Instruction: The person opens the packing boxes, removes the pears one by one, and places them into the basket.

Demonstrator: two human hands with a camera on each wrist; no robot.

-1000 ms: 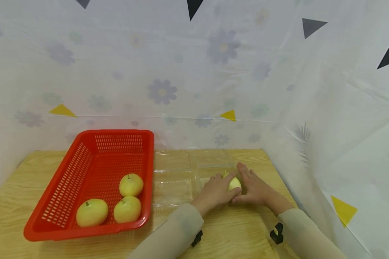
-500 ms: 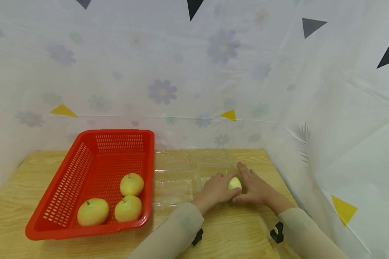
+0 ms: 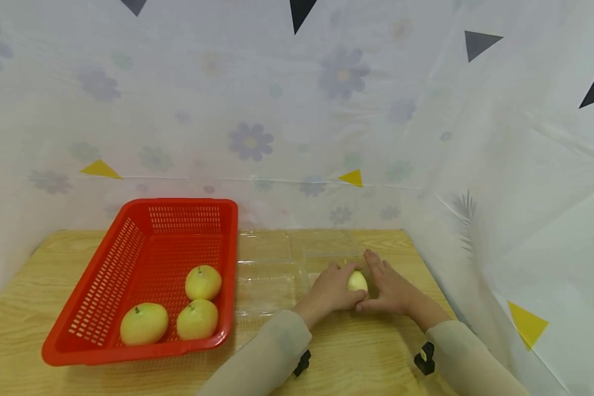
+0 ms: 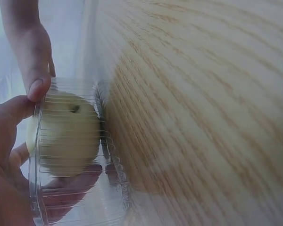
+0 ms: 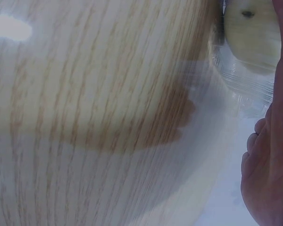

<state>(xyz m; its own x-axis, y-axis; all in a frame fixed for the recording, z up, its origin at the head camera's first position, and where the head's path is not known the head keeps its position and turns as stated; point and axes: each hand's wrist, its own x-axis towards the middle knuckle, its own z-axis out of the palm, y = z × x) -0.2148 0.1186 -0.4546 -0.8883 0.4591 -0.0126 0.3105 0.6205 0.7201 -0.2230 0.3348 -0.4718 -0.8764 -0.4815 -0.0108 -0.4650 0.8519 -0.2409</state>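
A pale yellow pear [image 3: 357,281] sits in a clear plastic clamshell box [image 4: 104,197] on the right part of the table. My left hand [image 3: 327,289] holds the pear from the left and above, its fingers bent over it. On the other side, my right hand [image 3: 390,287] lies along the box's right edge with its fingers stretched out. Its thumb [image 4: 37,88] touches the box rim in the left wrist view. Part of the pear is covered by my left fingers. Through the box wall the left wrist view shows a dark spot on the pear's end.
A red perforated basket [image 3: 163,248] stands at the left, with several-holed walls and three more pears [image 3: 144,324] inside. The box's other clear sections [image 3: 267,286] lie between basket and hands. A white patterned sheet [image 3: 277,110] rises behind the wooden table [image 3: 356,357].
The head view has shifted very slightly. My left fingers have drawn in a little over the pear. Otherwise the hands, box and basket stay in place.
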